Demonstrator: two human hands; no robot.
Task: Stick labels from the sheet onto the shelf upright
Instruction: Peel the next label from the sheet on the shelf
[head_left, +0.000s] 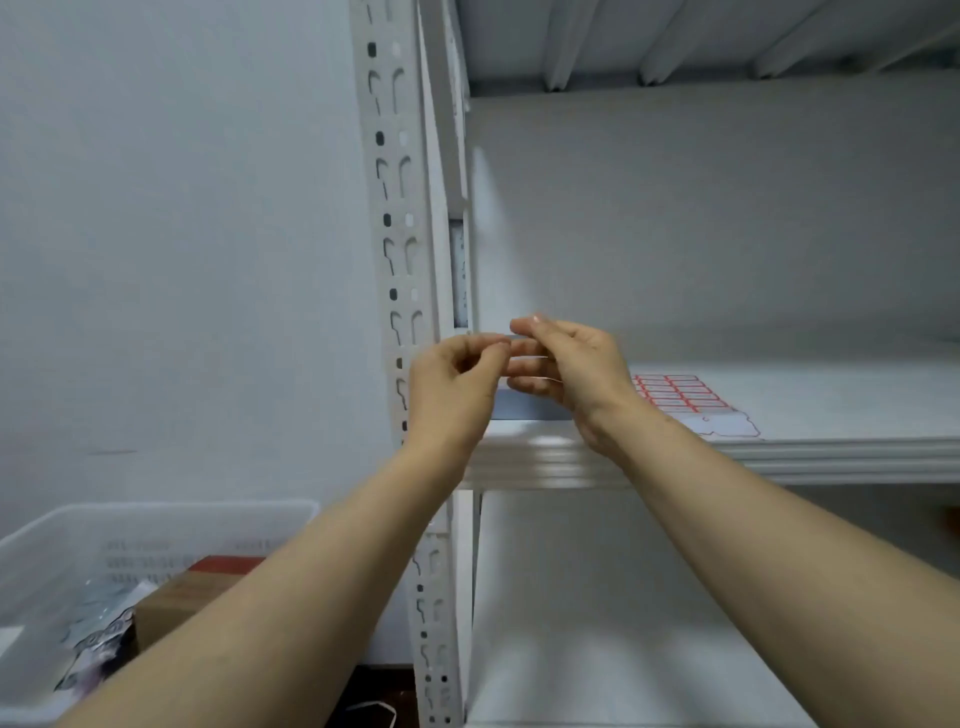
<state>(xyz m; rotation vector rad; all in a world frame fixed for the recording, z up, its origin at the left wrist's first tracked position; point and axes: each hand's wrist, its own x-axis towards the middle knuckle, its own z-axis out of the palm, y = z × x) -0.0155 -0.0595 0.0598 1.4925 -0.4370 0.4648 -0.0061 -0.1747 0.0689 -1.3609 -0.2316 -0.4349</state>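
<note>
White-painted steel forms the shelf upright (400, 208), an angle post w/ rows of keyhole slots and small round holes punched down its face. Just in front of it, at abt the level of the shelf board (779, 452) w/ its ribbed, glossy front edge, two bare hands meet. The left hand (454, 387) has its grip pinched, thumb and forefinger tips pressed together and the other fingers curled toward the palm. The right hand (569, 371) pinches likewise from the opposite side, its remaining fingers loosely bent and stacked below. Between the two pinches sits a thin pale sliver, apparently a label (515, 338), too small and blurred to read. The label sheet (685, 397) lies flat on the shelf board just right of the right wrist. It is a grid of small rounded rectangles w/ red borders, plus a blank backing area w/ a wavy red outline at its near end. Lower left, a translucent white plastic basket (156, 525) w/ slotted walls holds a brown cardboard box (176, 597) and a crinkled printed plastic bag (104, 639). A matte pale wall (156, 234) stands behind.
</note>
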